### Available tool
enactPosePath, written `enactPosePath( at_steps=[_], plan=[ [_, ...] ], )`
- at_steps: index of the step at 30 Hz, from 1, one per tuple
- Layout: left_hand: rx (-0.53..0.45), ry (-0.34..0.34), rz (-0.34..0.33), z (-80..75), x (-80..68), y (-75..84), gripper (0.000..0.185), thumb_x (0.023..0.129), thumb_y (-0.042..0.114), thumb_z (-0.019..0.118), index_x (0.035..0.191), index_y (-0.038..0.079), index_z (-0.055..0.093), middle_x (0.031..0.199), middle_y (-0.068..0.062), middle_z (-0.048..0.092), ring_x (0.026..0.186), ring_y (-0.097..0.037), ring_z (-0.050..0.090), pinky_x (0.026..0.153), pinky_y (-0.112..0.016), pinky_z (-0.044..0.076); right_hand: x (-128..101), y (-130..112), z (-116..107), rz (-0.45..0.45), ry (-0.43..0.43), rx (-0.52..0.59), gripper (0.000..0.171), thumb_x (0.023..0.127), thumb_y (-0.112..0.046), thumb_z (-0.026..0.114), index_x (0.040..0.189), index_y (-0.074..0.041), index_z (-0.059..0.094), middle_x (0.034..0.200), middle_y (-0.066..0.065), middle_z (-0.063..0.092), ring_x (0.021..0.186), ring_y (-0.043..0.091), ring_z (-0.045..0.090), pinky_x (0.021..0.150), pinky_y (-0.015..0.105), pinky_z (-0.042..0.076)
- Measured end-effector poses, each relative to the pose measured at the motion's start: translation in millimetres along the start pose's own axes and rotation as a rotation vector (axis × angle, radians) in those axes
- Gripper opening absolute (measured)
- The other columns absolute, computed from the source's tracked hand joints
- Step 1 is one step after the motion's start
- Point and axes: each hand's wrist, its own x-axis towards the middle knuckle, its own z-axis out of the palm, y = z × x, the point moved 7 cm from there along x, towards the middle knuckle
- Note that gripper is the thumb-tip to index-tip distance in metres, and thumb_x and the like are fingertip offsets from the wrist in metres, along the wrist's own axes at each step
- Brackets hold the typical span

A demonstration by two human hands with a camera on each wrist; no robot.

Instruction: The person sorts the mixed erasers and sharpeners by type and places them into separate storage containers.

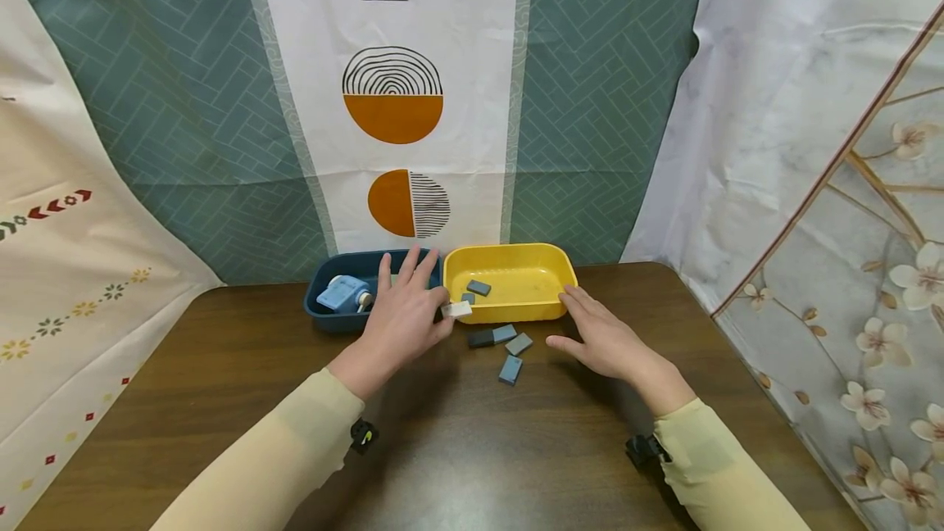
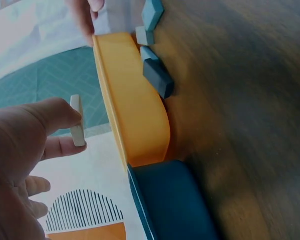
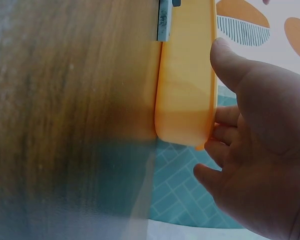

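Observation:
My left hand [image 1: 404, 311] pinches a small white rectangular tile [image 1: 457, 310] between thumb and finger, above the place where two bins meet. In the left wrist view the tile [image 2: 77, 121] appears edge-on and its other fingers are spread apart. My right hand [image 1: 606, 336] lies with extended fingers at the right front corner of the yellow bin [image 1: 516, 315], fingertips at its rim. Inside that bin are a dark grey-blue tile [image 1: 479, 288] and another small tile [image 1: 468, 298]. To its left stands the dark blue bin [image 1: 324, 320], partly covered by my left hand.
A light blue bottle [image 1: 343, 293] with a white cap lies in the blue bin. Before the yellow bin, on the brown table [image 1: 472, 449], are a black tile [image 1: 481, 338], a grey tile [image 1: 519, 344] and blue-grey tiles [image 1: 510, 370]. A patterned cloth [image 1: 590, 105] hangs behind.

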Motion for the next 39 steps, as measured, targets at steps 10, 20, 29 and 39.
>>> enactPosePath(
  at_steps=[10, 20, 29, 39],
  plan=[
    [-0.047, -0.008, -0.009, 0.8, 13.5, 1.3, 0.025, 0.099, 0.032, 0.080, 0.116, 0.015, 0.086, 0.176, -0.020, 0.036, 0.167, -0.046, 0.018, 0.128, -0.076, 0.007, 1.5, -2.0, -0.5, -0.006, 0.004, -0.004, 0.089, 0.108, -0.046, 0.071, 0.168, 0.008, 0.033, 0.178, 0.026, 0.025, 0.165, 0.046, 0.023, 0.129, 0.063, 0.027],
    [-0.027, -0.026, -0.039, 6.2, 33.8, -1.0, 0.025, 0.100, 0.035, 0.080, 0.116, 0.016, 0.086, 0.176, -0.020, 0.036, 0.167, -0.045, 0.018, 0.128, -0.076, 0.007, 1.9, -2.8, 0.7, -0.001, -0.005, -0.003, 0.090, 0.108, -0.046, 0.072, 0.169, 0.007, 0.032, 0.179, 0.025, 0.024, 0.165, 0.045, 0.023, 0.129, 0.063, 0.027],
    [-0.033, -0.025, -0.052, 6.6, 54.1, 2.6, 0.021, 0.100, 0.033, 0.079, 0.110, 0.017, 0.087, 0.175, -0.020, 0.037, 0.167, -0.044, 0.018, 0.129, -0.076, 0.007, 1.0, -0.9, 0.6, 0.008, -0.006, -0.004, 0.090, 0.108, -0.047, 0.071, 0.169, 0.007, 0.032, 0.179, 0.025, 0.023, 0.165, 0.045, 0.023, 0.129, 0.063, 0.027],
    [-0.022, -0.066, -0.068, 14.5, 72.1, 8.0, 0.028, 0.104, 0.038, 0.077, 0.122, 0.019, 0.086, 0.176, -0.018, 0.037, 0.167, -0.043, 0.018, 0.129, -0.075, 0.007, 1.1, 0.4, 0.5, 0.015, -0.004, 0.001, 0.091, 0.108, -0.048, 0.072, 0.169, 0.007, 0.033, 0.179, 0.025, 0.024, 0.165, 0.045, 0.023, 0.129, 0.063, 0.028]
  ],
)
